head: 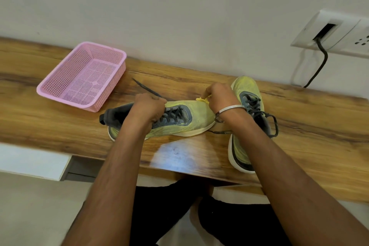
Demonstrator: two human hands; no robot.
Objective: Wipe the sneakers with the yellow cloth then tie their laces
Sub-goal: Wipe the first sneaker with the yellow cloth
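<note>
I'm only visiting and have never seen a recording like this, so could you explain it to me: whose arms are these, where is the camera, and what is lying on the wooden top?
No machine here: these are a person's two bare arms, filmed by a camera worn on the head, looking forward and down. On the brown wooden tabletop lie two yellow-green sneakers with dark laces. One sneaker lies crosswise in the middle, the other sneaker points away on the right. The left hand grips the middle one at its laces to steady it. The right hand, with a metal bangle on its wrist, pinches a small yellow cloth at that shoe's toe. An empty pink plastic mesh basket sits to the left. On the wall is a white socket plate with a black cable.
</note>
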